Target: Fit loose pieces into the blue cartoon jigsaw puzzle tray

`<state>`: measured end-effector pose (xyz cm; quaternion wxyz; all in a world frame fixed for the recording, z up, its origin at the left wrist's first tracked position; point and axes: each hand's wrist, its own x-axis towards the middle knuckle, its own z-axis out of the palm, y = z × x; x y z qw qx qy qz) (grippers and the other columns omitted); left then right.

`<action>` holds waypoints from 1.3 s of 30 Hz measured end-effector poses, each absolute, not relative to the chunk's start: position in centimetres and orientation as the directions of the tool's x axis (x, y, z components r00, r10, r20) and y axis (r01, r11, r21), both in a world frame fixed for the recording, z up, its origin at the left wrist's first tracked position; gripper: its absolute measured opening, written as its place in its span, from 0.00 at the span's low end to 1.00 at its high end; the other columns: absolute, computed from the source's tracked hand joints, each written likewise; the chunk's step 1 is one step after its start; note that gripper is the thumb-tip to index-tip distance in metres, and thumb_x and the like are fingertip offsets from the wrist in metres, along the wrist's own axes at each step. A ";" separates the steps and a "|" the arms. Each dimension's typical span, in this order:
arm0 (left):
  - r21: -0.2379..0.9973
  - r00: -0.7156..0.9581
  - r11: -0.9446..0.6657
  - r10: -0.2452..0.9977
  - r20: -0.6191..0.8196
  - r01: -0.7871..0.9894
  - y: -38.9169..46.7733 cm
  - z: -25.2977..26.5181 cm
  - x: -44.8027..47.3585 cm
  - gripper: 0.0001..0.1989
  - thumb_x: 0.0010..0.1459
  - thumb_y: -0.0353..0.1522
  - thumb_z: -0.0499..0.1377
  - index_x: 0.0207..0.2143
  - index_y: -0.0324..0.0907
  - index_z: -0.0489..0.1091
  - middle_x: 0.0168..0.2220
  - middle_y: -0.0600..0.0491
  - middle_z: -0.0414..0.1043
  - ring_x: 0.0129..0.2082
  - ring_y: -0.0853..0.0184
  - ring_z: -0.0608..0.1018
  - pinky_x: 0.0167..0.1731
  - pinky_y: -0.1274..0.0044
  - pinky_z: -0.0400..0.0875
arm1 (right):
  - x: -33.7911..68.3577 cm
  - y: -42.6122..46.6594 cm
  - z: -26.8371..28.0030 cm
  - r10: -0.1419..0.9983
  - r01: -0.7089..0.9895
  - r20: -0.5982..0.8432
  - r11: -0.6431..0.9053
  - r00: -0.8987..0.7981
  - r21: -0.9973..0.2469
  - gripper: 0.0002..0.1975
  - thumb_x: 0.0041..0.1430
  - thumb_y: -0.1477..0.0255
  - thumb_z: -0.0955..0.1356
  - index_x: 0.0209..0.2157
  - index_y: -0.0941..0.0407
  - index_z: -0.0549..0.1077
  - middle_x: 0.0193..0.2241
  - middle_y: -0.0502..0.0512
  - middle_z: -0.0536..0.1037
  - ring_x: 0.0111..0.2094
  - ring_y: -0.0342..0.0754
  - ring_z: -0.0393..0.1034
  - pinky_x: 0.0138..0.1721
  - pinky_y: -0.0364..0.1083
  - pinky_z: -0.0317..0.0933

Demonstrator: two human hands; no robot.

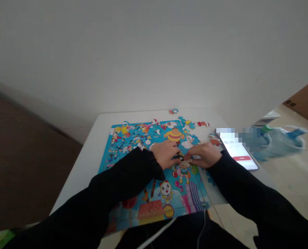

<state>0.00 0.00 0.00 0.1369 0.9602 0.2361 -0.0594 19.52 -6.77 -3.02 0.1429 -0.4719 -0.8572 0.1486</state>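
A colourful cartoon jigsaw puzzle (154,207) lies on the small white table, its near part filled with joined pictures. My left hand (166,154) rests over its middle right, palm down, with the fingers apart and touching the surface. Close beside it, my right hand (205,154) has its fingertips pinched on a small pale puzzle piece (187,162), just above a printed figure's body. The fingers partly cover that piece and the spot under it. Many loose puzzle pieces (133,136) are heaped on the far left part of the board.
More loose pieces (191,124) lie past the board's far right corner. A lit phone (238,152) rests at the right edge of the white table (83,162). Beyond stand a clear plastic bag or bin (281,141) and a cardboard box (306,102). A white cable (159,232) hangs in front.
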 end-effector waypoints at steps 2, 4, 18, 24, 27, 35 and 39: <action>0.284 0.872 -0.825 0.472 -0.129 0.488 -0.3 -1.1 0.3 0.10 0.55 0.37 0.59 0.37 0.42 0.72 0.40 0.51 0.70 0.42 0.62 0.71 0.36 0.76 0.64 | 19.3 -6.9 -2.7 0.862 0.793 0.065 0.490 -0.503 -0.361 0.06 0.51 0.72 0.65 0.30 0.52 0.75 0.29 0.48 0.80 0.29 0.44 0.74 0.29 0.41 0.62; 0.339 0.873 -0.809 0.478 -0.098 0.481 -0.4 -1.3 0.3 0.07 0.54 0.35 0.61 0.33 0.40 0.72 0.38 0.52 0.70 0.41 0.65 0.72 0.38 0.77 0.64 | 19.1 -7.1 -2.4 0.879 0.822 0.036 0.458 -0.475 -0.337 0.06 0.51 0.72 0.65 0.30 0.51 0.75 0.29 0.48 0.80 0.28 0.44 0.74 0.27 0.41 0.60; 0.291 0.856 -0.805 0.491 -0.162 0.516 -2.1 -0.8 -1.6 0.14 0.52 0.37 0.62 0.40 0.38 0.71 0.43 0.48 0.68 0.43 0.60 0.69 0.39 0.74 0.63 | 18.8 -6.9 -2.4 0.947 0.684 0.093 0.287 -0.306 -0.670 0.12 0.54 0.62 0.65 0.28 0.55 0.75 0.27 0.54 0.78 0.27 0.44 0.71 0.24 0.41 0.64; 0.742 0.718 -0.469 0.695 -0.024 0.479 -2.0 -2.7 -3.7 0.07 0.50 0.32 0.63 0.32 0.39 0.71 0.27 0.55 0.71 0.28 0.71 0.71 0.29 0.80 0.63 | 16.0 -6.1 -0.2 0.992 0.422 0.093 0.122 -0.088 -0.898 0.14 0.43 0.60 0.72 0.27 0.57 0.75 0.22 0.53 0.77 0.22 0.44 0.70 0.23 0.43 0.66; 0.924 0.618 -0.180 0.783 -0.072 0.337 -1.7 -3.1 -4.8 0.11 0.44 0.34 0.66 0.29 0.37 0.71 0.20 0.58 0.67 0.20 0.74 0.67 0.22 0.81 0.60 | 13.5 -4.9 0.2 0.995 0.250 0.049 0.070 -0.089 -0.966 0.16 0.38 0.61 0.74 0.27 0.57 0.74 0.22 0.52 0.76 0.23 0.44 0.71 0.24 0.43 0.66; 0.983 0.484 0.120 0.858 -0.173 0.138 -1.0 -2.6 -6.1 0.22 0.30 0.44 0.68 0.17 0.36 0.65 0.14 0.59 0.59 0.16 0.77 0.60 0.18 0.81 0.52 | 10.4 -2.5 -2.1 0.998 0.157 -0.013 -0.004 -0.055 -0.988 0.17 0.37 0.57 0.73 0.25 0.57 0.76 0.20 0.51 0.75 0.19 0.40 0.67 0.19 0.41 0.64; 0.975 0.484 0.058 0.861 -0.158 0.216 -0.9 -2.5 -6.3 0.22 0.35 0.45 0.66 0.14 0.36 0.64 0.13 0.60 0.54 0.16 0.77 0.56 0.17 0.81 0.46 | 11.1 -2.3 -3.1 0.995 0.175 0.014 0.032 -0.102 -0.984 0.16 0.39 0.58 0.73 0.27 0.56 0.76 0.21 0.51 0.76 0.20 0.41 0.68 0.21 0.42 0.65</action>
